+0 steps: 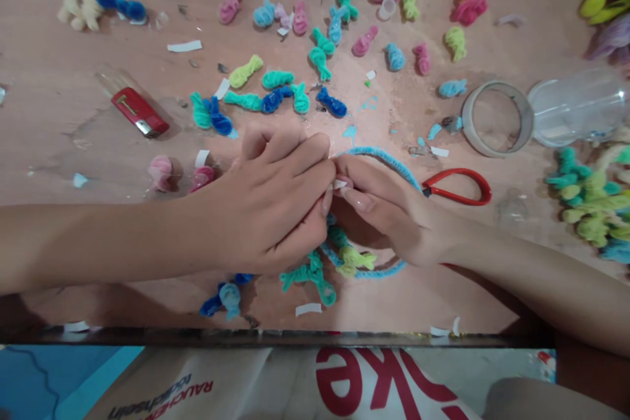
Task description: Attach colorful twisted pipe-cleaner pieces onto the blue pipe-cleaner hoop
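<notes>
My left hand (290, 200) is closed, its fingertips meeting those of my right hand (394, 210) over the table. Between the right thumb and forefinger a small white paper strip (340, 184) shows. What the left fingers grip is hidden behind them. A light blue fuzzy pipe-cleaner ring (388, 159) lies around and partly under the right hand. Inside its lower edge sits a yellow-green twisted pipe-cleaner piece (355, 260). Green twisted pieces (312, 275) lie just below the left hand. Beside the right wrist rests a red loop handle (460, 186), its other end hidden.
Several small twisted pipe-cleaner fish (332, 103) are scattered beyond the hands. A red lighter (140, 111) lies left. To the right are a tape roll (467, 119), a clear plastic cup (566, 111) and a pipe-cleaner pile (590, 200). The table's edge (275, 337) runs along the front.
</notes>
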Demonstrator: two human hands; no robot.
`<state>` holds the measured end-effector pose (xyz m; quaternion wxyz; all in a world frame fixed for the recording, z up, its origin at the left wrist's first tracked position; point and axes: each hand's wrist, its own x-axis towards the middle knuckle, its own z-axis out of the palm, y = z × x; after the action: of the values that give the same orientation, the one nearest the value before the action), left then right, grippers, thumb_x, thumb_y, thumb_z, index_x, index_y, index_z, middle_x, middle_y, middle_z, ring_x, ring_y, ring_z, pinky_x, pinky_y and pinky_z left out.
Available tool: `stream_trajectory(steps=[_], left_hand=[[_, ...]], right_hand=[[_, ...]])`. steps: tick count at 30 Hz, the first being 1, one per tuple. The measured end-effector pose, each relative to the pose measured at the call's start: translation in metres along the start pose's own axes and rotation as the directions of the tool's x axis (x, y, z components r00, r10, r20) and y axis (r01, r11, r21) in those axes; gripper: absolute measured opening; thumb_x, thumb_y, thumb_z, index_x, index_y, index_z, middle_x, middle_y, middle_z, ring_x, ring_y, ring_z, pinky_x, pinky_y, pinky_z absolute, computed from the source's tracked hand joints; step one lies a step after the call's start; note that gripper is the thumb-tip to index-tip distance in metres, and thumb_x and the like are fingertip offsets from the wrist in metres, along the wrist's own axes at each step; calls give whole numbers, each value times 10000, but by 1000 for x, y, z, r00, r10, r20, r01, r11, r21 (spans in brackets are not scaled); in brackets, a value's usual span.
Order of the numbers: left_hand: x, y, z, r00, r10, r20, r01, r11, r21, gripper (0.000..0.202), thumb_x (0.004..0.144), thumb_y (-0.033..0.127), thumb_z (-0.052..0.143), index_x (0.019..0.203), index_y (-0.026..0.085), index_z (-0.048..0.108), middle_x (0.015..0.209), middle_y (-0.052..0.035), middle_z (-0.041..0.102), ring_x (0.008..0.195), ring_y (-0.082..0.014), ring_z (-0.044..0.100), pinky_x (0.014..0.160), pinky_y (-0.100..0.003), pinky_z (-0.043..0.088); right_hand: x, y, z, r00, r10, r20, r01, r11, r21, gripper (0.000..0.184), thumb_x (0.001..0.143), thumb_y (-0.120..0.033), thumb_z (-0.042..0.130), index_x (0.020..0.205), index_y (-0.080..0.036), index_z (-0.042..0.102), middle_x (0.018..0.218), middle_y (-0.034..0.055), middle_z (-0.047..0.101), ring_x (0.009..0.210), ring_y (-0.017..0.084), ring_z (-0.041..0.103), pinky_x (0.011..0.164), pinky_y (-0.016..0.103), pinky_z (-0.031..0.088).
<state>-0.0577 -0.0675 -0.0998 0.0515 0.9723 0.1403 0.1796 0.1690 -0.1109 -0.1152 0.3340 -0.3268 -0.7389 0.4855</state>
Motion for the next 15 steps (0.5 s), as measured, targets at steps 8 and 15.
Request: stream_trajectory(steps=[8, 15], left_hand=[[0, 1, -3, 1000, 11, 0, -11, 1000, -16, 305, 1144, 215, 187, 1052, 169, 475, 996, -115, 625, 969, -286, 646, 798, -486, 589], [-1, -2, -5, 996, 17, 82, -12, 998, -64, 300, 1103, 215, 231, 1079, 149, 522, 1079, -146, 611, 1041, -321, 612, 839, -538, 577]], right_hand=[[2, 0, 0, 999, -49, 16, 50, 998, -42, 327, 1173, -399, 418, 903, -223, 471, 790, -19, 455, 711, 147, 416, 696, 340, 335], [1, 6, 5, 989, -150, -14, 146, 975, -166, 304, 1165, -370, 369, 899, -234, 425, 775, -27, 426, 683, 147, 382, 686, 346, 330]])
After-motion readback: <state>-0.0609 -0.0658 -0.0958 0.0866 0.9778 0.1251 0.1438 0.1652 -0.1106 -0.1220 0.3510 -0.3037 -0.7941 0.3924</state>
